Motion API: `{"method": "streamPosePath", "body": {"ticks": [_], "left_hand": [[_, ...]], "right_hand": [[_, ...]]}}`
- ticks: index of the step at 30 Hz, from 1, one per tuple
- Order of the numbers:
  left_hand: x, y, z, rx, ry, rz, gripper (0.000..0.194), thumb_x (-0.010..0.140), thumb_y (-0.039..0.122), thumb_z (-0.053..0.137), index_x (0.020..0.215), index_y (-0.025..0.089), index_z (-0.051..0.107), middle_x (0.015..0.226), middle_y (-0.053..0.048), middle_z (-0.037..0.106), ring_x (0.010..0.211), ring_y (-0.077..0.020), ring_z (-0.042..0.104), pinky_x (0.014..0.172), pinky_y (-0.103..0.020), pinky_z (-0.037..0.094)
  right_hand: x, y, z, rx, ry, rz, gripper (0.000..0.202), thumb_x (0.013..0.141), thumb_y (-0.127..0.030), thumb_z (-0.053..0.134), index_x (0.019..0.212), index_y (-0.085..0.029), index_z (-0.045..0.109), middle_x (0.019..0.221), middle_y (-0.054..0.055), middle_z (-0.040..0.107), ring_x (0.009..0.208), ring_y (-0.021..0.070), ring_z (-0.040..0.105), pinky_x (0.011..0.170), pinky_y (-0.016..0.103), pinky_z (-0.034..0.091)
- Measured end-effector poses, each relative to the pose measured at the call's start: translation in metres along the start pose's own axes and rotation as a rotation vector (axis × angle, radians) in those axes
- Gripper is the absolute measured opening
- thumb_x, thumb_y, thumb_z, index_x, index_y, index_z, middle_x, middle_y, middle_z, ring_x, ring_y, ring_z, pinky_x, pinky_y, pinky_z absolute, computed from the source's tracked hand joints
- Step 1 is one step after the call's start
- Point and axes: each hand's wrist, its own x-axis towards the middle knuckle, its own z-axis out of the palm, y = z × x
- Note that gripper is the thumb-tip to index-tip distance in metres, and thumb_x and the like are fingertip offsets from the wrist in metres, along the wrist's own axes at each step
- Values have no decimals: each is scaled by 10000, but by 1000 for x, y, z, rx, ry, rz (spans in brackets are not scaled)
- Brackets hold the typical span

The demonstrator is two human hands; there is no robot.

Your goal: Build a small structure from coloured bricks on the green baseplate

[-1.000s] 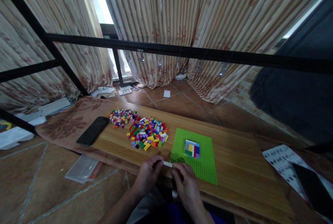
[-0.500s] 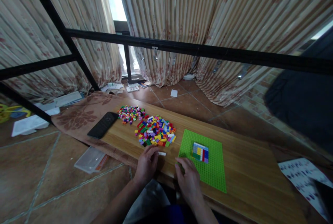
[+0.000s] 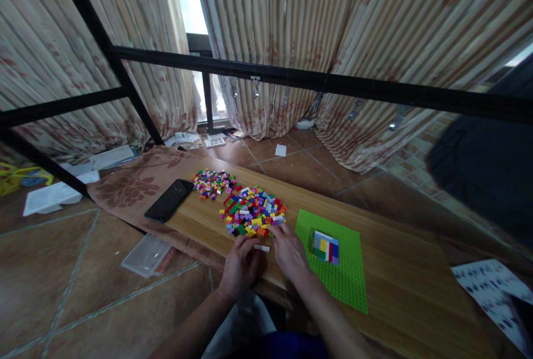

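Inspecting through the head camera, I find the left hand (image 3: 240,268) at the near edge of the wooden table (image 3: 400,275), thumb and fingers clamped on one end of a white brick (image 3: 262,248). Its other end points toward the right hand (image 3: 288,250). I cannot tell whether the brick also touches the table.

The right hand reaches to the near edge of the larger brick pile (image 3: 252,212). Its fingertips meet that edge, but I cannot tell whether they are apart or pinched on a piece. A pile of smaller pieces (image 3: 212,182) lies just beyond, near a black phone (image 3: 169,200) on which I can make out no brand. Right of the hands, a multicoloured brick panel (image 3: 326,248) sits on the green baseplate (image 3: 345,292).

Writing: a white booklet (image 3: 215,141) on the floor bears dark print, too small to read. The printed sheet (image 3: 485,287) at right carries rows of dark marks, equally unreadable; a dark object (image 3: 522,312), cut off by the frame, covers part of it. A yellow item (image 3: 8,179) is cut off at the left edge. Both forearms run out of view below.
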Motion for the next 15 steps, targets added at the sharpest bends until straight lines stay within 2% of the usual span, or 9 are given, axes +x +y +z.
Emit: {"method": "streamPosePath", "body": {"ticks": [4, 9, 12, 15], "left_hand": [[0, -2, 3, 27, 8, -11, 190, 858, 186, 502, 1007, 212, 618, 985, -72, 582, 874, -174, 609, 773, -307, 541], [0, -3, 5, 73, 0, -12, 190, 860, 191, 500, 1012, 213, 612, 968, -65, 585, 857, -173, 616, 771, -303, 539], [0, -1, 6, 90, 4, -10, 181, 853, 176, 505, 998, 207, 610, 961, -62, 589, 849, -170, 616, 767, -297, 537], [-1, 0, 6, 98, 18, -14, 190, 845, 157, 511, 1004, 200, 604, 970, -65, 588, 867, -172, 614, 772, -295, 534]], "right_hand": [[-5, -4, -4, -9, -31, 37, 309, 844, -115, 450, 1084, -247, 593, 1021, 57, 621, 935, 212, 599, 780, 300, 446], [-15, -7, -6, 42, -27, 107, 104, 865, -206, 505, 921, -229, 590, 920, 43, 641, 892, 213, 608, 770, 308, 447], [-18, -4, -3, 53, 4, 126, 81, 868, -243, 508, 879, -235, 588, 887, 40, 646, 865, 213, 617, 755, 311, 451], [-19, 0, 1, 70, 49, 122, 129, 870, -243, 490, 937, -235, 600, 928, 54, 660, 897, 220, 625, 782, 322, 458]]}}
